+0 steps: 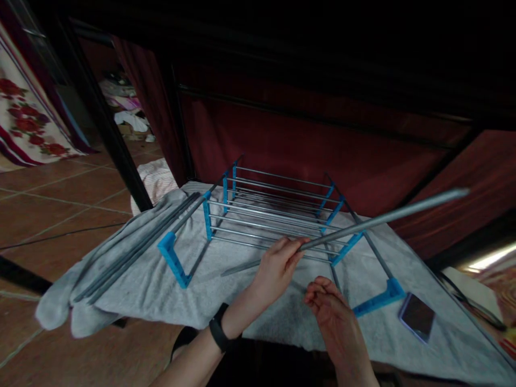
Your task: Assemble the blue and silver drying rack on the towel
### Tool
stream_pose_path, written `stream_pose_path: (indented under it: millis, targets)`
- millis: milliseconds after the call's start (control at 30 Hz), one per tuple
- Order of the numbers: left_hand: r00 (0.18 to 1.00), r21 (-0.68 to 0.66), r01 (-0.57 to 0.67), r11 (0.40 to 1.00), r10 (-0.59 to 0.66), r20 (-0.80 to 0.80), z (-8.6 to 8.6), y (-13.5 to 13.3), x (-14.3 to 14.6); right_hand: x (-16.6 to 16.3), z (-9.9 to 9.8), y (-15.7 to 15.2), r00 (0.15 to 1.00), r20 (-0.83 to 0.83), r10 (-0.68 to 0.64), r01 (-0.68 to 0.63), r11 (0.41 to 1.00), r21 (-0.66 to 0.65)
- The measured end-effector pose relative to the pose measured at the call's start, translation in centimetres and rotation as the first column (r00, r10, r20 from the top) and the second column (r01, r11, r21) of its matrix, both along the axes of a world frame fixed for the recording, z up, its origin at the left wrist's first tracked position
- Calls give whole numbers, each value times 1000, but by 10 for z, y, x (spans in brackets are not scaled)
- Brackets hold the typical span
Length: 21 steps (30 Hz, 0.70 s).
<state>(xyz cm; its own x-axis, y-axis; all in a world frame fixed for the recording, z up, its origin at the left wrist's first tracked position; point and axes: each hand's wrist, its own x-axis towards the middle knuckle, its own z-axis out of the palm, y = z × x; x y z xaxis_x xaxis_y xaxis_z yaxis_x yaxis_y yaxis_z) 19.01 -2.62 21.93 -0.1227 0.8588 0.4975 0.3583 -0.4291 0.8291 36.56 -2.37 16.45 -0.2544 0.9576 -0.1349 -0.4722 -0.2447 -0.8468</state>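
Grey cloth [141,293]; left hand [278,266] holds tube [382,219]; any lettering too blurred.

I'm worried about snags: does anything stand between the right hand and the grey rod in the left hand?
Nothing visible does. The right hand is apart from the grey rod, which the left hand grips; the blue-jointed rack appears to lie beyond, not between them.

Left hand [280,264] curled tight; right hand [329,302] loosely cupped, palm seemingly inward.
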Motion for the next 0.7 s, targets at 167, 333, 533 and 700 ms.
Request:
stream_pose_path:
  millis: [167,333,533,700]
  targets:
    - [985,-55,-60,997,50,-165,-45,12,-12,3,-3,16,966,119,-230,219,971,101]
    - [916,-48,-116,992,89,-391,-85,24,-26,-6,-9,39,939,83,-334,316,933,172]
    - [756,-35,-125,991,73,-650,-115,28,-33,-4,-23,64,918,49,-393,381,911,156]
    - [606,-11,-149,989,82,-791,-124,29,-33,3,-36,80,930,-8,-368,367,925,101]
